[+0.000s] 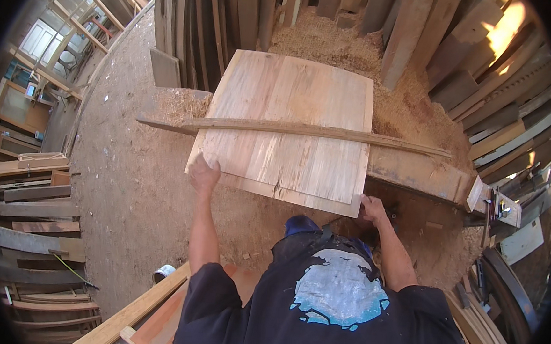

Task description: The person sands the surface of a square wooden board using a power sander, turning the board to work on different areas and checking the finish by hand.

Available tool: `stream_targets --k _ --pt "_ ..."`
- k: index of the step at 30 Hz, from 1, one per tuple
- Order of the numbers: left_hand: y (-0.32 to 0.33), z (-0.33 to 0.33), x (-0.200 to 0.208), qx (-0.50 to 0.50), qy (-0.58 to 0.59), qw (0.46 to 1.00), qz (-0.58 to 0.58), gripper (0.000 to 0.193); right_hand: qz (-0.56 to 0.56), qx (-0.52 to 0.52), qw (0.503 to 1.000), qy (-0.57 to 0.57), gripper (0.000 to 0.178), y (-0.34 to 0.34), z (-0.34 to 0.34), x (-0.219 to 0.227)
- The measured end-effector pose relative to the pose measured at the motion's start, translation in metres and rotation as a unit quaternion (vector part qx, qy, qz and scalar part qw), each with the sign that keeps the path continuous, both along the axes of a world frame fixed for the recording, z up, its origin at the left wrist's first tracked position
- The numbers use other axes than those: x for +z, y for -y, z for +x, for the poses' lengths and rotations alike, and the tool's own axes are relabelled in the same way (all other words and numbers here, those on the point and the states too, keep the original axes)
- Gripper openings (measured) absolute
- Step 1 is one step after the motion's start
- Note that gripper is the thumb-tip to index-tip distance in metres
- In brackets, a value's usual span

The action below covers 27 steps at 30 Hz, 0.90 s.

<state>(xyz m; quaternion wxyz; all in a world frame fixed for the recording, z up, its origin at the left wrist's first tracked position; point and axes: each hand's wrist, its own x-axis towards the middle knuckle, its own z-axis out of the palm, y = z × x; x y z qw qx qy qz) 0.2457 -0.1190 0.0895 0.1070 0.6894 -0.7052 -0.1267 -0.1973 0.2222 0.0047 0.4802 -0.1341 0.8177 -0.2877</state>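
Note:
A broad, pale wooden panel (293, 96) with a lighter border lies in front of me across a wooden bench. My left hand (205, 172) is closed on its near left corner, with part of the hand over the top face. At the near right corner, my right hand (373, 209) grips the panel's edge; some of its fingers are hidden. A long, narrow wooden strip (285, 128) runs from left to right over the panel and sticks out past both sides. Dark marks and a small rough spot show near the panel's front edge.
The bench (422, 173) shows beyond the panel's right side. Wood shavings (342, 45) are heaped behind it. Upright boards (248, 17) lean at the back, and more planks (35, 225) are stacked at the left. A reddish board (163, 321) lies close by my left side.

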Motion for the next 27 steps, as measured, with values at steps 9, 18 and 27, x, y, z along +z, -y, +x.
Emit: stream_targets --k 9,18,27 --pt "0.067 0.037 -0.045 0.078 0.056 0.980 0.175 0.093 -0.036 0.020 0.998 -0.053 0.049 0.054 0.001 -0.015" --pt "0.032 0.034 -0.017 -0.018 0.102 0.976 0.192 0.079 -0.084 -0.095 0.986 -0.112 0.046 0.027 -0.004 -0.036" --pt "-0.068 0.041 -0.011 0.030 0.103 0.955 0.275 0.079 -0.083 -0.009 0.982 -0.167 0.046 -0.054 -0.039 -0.038"
